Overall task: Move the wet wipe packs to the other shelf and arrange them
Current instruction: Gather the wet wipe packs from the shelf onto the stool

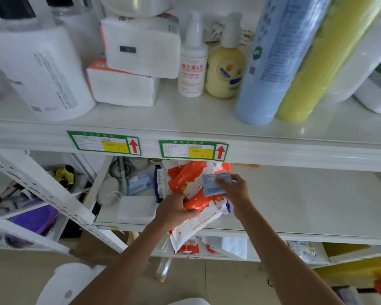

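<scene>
hands number two on the middle shelf [295, 205]: our left hand [174, 208] curls its fingers over one orange-and-white wet wipe pack [198, 204], while our right hand [234, 189] pinches one small blue pack [216, 183]. several more orange packs [185, 175] lie heaped just behind; we cannot count them exactly.

Head-worn view looks forward and down (close) at white shelves [273, 137].

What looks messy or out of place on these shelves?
The orange-and-white wipe packs lie in a loose heap on the middle shelf, and one pack hangs over its front edge. On the floor below, a clear bottle lies on its side.
</scene>
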{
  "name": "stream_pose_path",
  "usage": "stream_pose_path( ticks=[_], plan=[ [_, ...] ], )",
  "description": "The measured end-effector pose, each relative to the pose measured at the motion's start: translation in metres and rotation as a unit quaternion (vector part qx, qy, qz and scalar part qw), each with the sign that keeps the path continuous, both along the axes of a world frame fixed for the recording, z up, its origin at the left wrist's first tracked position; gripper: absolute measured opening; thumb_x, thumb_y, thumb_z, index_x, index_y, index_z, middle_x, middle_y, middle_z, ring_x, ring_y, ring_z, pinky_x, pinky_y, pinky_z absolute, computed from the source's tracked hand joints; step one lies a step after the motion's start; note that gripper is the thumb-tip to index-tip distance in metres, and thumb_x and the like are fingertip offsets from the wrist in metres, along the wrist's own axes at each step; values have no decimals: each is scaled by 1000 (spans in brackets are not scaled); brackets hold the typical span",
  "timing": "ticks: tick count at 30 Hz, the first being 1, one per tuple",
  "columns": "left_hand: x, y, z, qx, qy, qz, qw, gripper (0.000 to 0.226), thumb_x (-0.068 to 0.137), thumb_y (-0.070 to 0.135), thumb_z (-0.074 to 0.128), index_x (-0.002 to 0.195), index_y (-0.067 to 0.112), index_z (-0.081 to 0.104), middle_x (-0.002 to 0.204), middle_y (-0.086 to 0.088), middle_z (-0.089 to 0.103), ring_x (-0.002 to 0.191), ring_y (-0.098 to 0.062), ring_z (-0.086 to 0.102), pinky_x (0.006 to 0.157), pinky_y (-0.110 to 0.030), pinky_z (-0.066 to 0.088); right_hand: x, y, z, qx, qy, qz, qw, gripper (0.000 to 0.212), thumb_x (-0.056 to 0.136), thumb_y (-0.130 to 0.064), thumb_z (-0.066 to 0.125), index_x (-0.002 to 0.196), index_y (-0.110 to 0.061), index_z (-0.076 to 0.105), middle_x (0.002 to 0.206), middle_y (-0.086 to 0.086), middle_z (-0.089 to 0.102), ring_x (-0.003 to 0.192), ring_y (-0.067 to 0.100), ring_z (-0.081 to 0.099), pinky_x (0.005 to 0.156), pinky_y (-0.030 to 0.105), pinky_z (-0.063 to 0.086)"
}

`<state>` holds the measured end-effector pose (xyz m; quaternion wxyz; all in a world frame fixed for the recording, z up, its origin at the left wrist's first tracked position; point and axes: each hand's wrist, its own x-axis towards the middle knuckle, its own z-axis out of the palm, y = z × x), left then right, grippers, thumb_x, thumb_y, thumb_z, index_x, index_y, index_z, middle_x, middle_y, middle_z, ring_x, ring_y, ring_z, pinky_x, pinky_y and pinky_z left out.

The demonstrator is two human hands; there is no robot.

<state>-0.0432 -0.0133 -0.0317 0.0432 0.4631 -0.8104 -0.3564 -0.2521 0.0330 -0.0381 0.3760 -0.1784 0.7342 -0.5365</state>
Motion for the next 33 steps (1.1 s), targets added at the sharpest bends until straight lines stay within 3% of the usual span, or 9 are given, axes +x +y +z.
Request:
stream_pose_path(
  ticks=[4, 8, 10, 13, 15, 20, 24, 27, 33],
  plan=[
    [26, 18, 17, 44, 36, 30, 998, 44, 69, 62, 74, 83, 21, 64, 77, 4, 72, 73, -9, 69, 71, -37, 58, 3, 20, 10, -79, -98, -43, 991, 40, 86, -23, 77, 118, -5, 62, 107, 18, 67, 95, 27, 68, 77, 36, 57],
    [84, 38, 23, 97, 97, 83, 987, 36, 71, 58, 78, 85, 28, 64, 76, 10, 72, 69, 0, 68, 60, -20, 50, 38, 38, 36, -140, -124, -22, 982, 21, 92, -23, 69, 112, -16, 65, 99, 7, 68, 91, 21, 64, 78, 34, 47],
    [128, 46, 19, 124, 112, 105, 980, 30, 74, 52, 81, 84, 31, 63, 72, 13, 71, 65, 6, 67, 57, -11, 46, 80, 50, 46, -146, -130, 10, 981, 21, 92, -26, 68, 112, -20, 66, 97, 5, 66, 87, 19, 61, 72, 32, 42],
    [213, 56, 7, 175, 119, 124, 969, 24, 76, 43, 82, 86, 30, 64, 72, 16, 73, 67, 4, 70, 62, -13, 53, 163, 63, 47, -137, -148, 78, 976, 38, 80, -35, 72, 114, -18, 68, 102, 10, 67, 92, 26, 60, 73, 34, 44],
    [278, 60, -7, 201, 119, 152, 960, 26, 72, 44, 82, 88, 27, 68, 75, 10, 75, 69, -2, 72, 65, -20, 56, 225, 63, 36, -110, -157, 143, 971, 32, 81, -34, 68, 109, -19, 72, 102, 12, 71, 89, 27, 64, 71, 34, 48],
    [446, 50, -66, 242, 61, 242, 938, 11, 74, 37, 73, 77, 28, 67, 68, 12, 71, 68, -8, 68, 69, -27, 54, 390, 43, -42, -48, -208, 217, 953, 22, 90, -21, 65, 111, -19, 74, 98, 17, 72, 85, 29, 59, 70, 39, 42],
    [545, 26, -123, 284, 63, 377, 879, 7, 82, 24, 72, 84, 18, 74, 79, -5, 75, 76, -25, 70, 73, -34, 54, 499, 26, -114, 34, -253, 223, 941, 37, 87, -23, 63, 122, -12, 64, 101, 11, 69, 81, 21, 63, 63, 30, 48],
    [591, 5, -173, 301, 76, 455, 834, 10, 83, 23, 75, 88, 15, 74, 91, -15, 77, 76, -29, 71, 75, -39, 58, 549, 6, -171, 79, -282, 187, 938, 26, 80, -22, 69, 106, -17, 68, 96, 11, 67, 76, 18, 60, 61, 28, 42],
    [625, -45, -288, 340, 74, 462, 816, 33, 80, 31, 78, 106, 11, 72, 94, -7, 76, 83, -27, 73, 71, -39, 62, 591, -28, -299, 156, -291, 110, 937, 28, 89, -16, 72, 116, -13, 67, 106, 6, 73, 96, 20, 69, 84, 33, 56]
  ],
)
